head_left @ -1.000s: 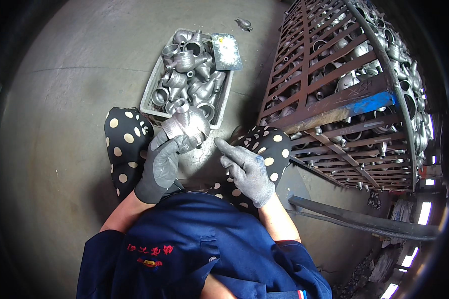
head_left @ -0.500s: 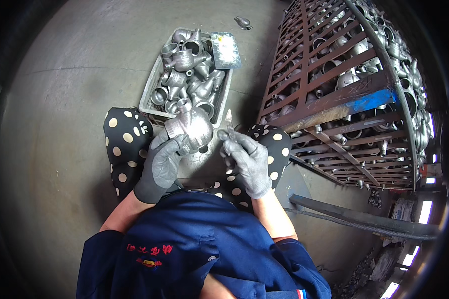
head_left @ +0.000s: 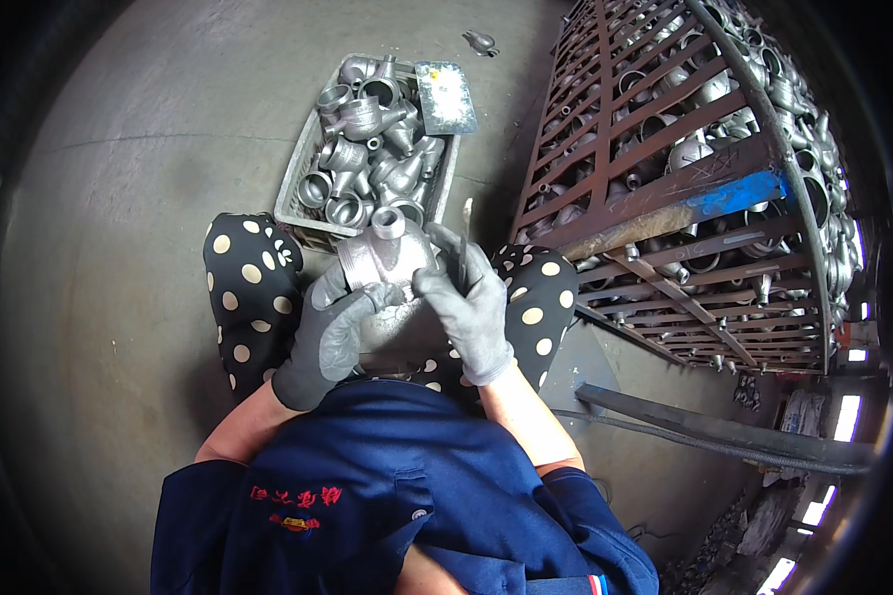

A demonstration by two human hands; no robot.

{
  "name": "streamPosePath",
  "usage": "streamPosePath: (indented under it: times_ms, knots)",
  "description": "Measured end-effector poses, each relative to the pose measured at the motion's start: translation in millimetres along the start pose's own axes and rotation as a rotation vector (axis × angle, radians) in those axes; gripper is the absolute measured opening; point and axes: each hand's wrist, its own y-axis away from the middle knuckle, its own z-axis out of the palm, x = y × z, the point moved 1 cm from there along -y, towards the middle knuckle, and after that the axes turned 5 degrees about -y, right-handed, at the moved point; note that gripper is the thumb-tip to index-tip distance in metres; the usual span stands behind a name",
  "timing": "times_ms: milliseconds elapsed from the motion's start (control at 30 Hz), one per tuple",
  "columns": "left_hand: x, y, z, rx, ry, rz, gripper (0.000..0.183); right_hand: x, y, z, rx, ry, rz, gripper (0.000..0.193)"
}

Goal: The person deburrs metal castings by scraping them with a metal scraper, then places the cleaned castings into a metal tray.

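Note:
A silvery grey cast metal fitting point(head_left: 385, 260) with a threaded wide mouth and a narrow neck is held between my knees. My left hand point(head_left: 325, 332), in a grey glove, is closed around its lower left side. My right hand point(head_left: 473, 307), also gloved, is closed on a thin pointed tool point(head_left: 467, 215) whose pale tip sticks up past the fingers. Its fingers press against the fitting's right side. Most of the tool is hidden by the hand, so its kind is unclear.
Beyond my knees, a grey plastic crate point(head_left: 290, 186) is heaped with similar fittings, and a flat plate point(head_left: 445, 97) lies on its right corner. A brown metal cage point(head_left: 605, 119) full of fittings stands at right. One loose casting point(head_left: 480, 43) lies on the floor.
My right hand has moved left and up with the tool, from apart to touching the fitting. The fitting has turned so its neck tilts right and more toward me.

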Motion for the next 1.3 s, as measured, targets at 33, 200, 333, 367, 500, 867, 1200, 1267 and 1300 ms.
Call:
streamPosePath:
  times_ms: [33,200,333,367,500,867,1200,1267,1300]
  knots:
    - [0,0,2,0.029,-0.008,-0.025,0.037,-3,-1,0,0.013,-0.233,0.175,0.051]
    - [1,1,7,0.01,0.124,-0.066,0.041,-12,-9,-7,0.032,-0.434,0.417,0.041]
    - [-7,4,13,0.037,-0.122,-0.083,0.044,2,-14,-5,0.034,-0.213,0.19,0.04]
    - [-10,4,11,0.036,-0.123,-0.084,0.044,4,-14,-1,0.011,-0.179,0.15,0.04]
    - [-15,3,2,0.057,-0.141,-0.091,0.05,-1,-14,7,0.012,0.029,0.031,0.037]
    - [-1,0,4,-0.046,0.028,-0.064,0.045,-2,3,4,-0.047,0.177,-0.098,0.047]
    - [12,2,13,-0.043,0.064,-0.303,0.043,0,18,-10,-0.119,0.029,-0.083,0.053]
    - [12,1,13,-0.028,0.087,-0.304,0.044,2,20,-10,-0.112,0.062,-0.148,0.055]
    - [12,0,13,-0.038,0.086,-0.284,0.045,2,20,-9,-0.111,0.061,-0.148,0.055]
